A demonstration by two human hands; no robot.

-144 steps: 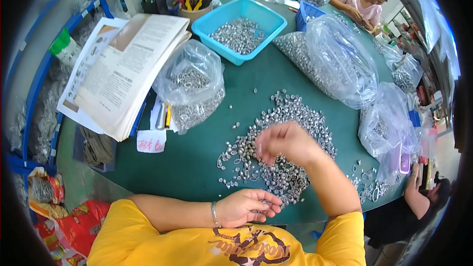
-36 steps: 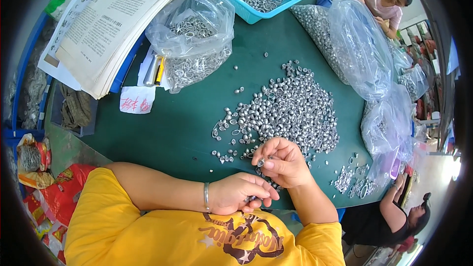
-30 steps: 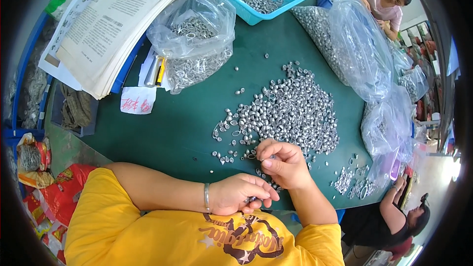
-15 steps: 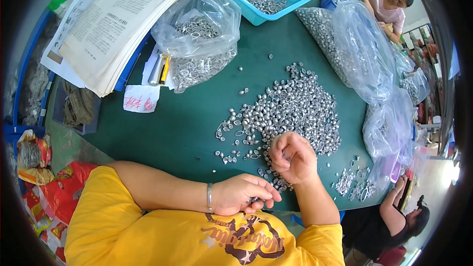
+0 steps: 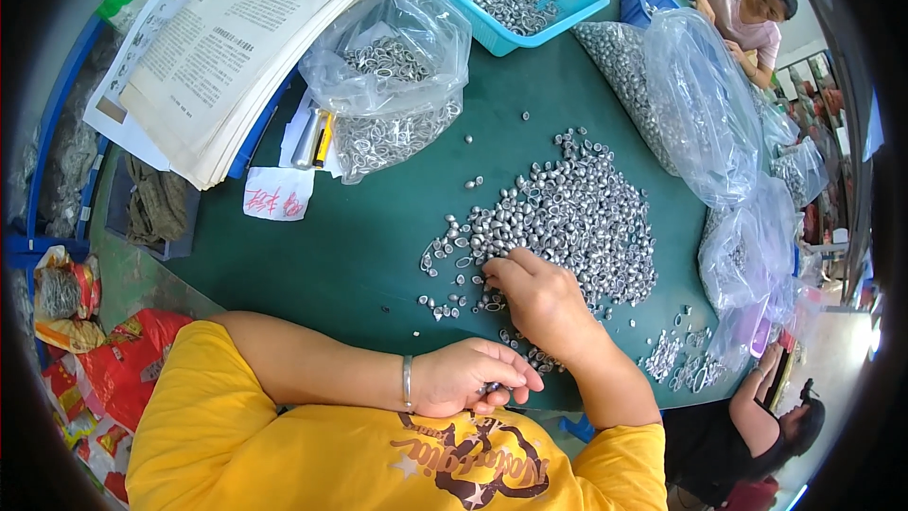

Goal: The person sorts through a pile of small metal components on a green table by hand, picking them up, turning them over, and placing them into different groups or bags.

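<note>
A big heap of small silvery oval metal pieces [image 5: 586, 218] is spread over the green table [image 5: 312, 270]. At the heap's near left side, my right hand [image 5: 541, 298] points its pinched fingertips down among the pieces; what they grip, if anything, is hidden. My left hand [image 5: 471, 376], with a bangle [image 5: 407, 383] at its wrist, rests by the table's front edge, palm up. Its curled fingers hold several dark metal pieces [image 5: 492, 387]. Between the hands and the heap, a few pieces [image 5: 440, 307] lie scattered loose.
Further off stand a turquoise basket [image 5: 586, 9] and a clear bag of metal rings [image 5: 402, 137]. Papers [image 5: 203, 85] are stacked at left. Filled plastic bags [image 5: 705, 114] line the right side, beside small separate piles [image 5: 665, 355]. Two people [image 5: 733, 14] sit at right.
My right hand has turned over from palm-up above the heap and reached down to its near left side. My left hand has stayed nearly still.
</note>
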